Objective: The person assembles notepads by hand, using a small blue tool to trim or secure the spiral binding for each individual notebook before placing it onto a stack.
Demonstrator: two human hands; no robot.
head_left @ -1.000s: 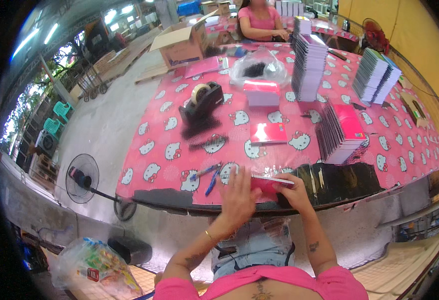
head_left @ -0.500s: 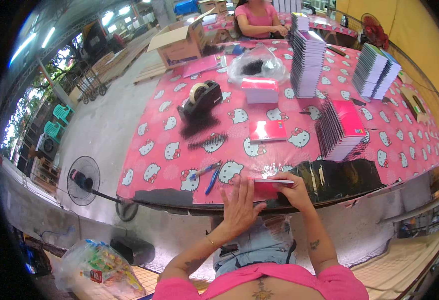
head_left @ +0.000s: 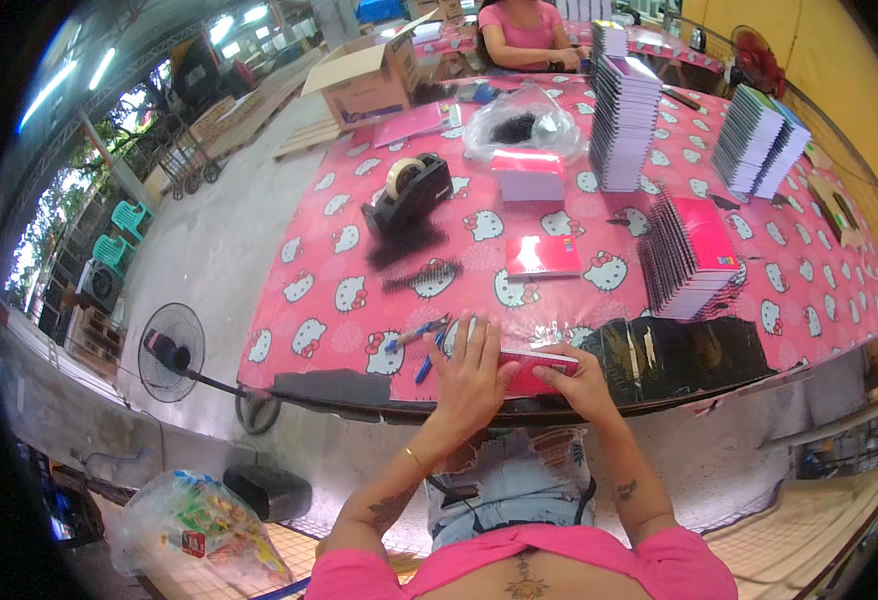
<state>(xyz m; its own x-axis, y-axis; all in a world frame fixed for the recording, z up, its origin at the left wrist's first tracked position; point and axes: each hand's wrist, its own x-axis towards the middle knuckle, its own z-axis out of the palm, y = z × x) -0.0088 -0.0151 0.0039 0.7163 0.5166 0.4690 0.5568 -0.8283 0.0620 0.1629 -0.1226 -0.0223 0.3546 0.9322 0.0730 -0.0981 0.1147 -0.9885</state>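
Note:
A red-covered pad of paper [head_left: 534,376] stands tilted on its long edge near the table's front edge. My right hand [head_left: 581,385] is closed around its right end, thumb on the red cover. Against its left end lies my left hand [head_left: 469,375], fingers stretched out flat and the thumb beside the cover. Just left of those fingers are a blue pen [head_left: 424,371] and another pen [head_left: 411,336], partly hidden by the hand. A flat red notebook cover [head_left: 543,257] lies beyond the pad.
Spiral-bound notebooks stand in a red stack [head_left: 694,250], a tall stack [head_left: 623,125] and a far-right stack [head_left: 754,145]. Around them are a red-topped pad stack [head_left: 529,180], tape dispenser [head_left: 409,195], black coils [head_left: 421,277], plastic bag [head_left: 494,130] and carton [head_left: 364,85]. A person [head_left: 527,35] sits opposite.
The pad has tipped so more of its red cover faces me. My left hand has shifted slightly left and up, over part of the pens. My right thumb now rests on the cover.

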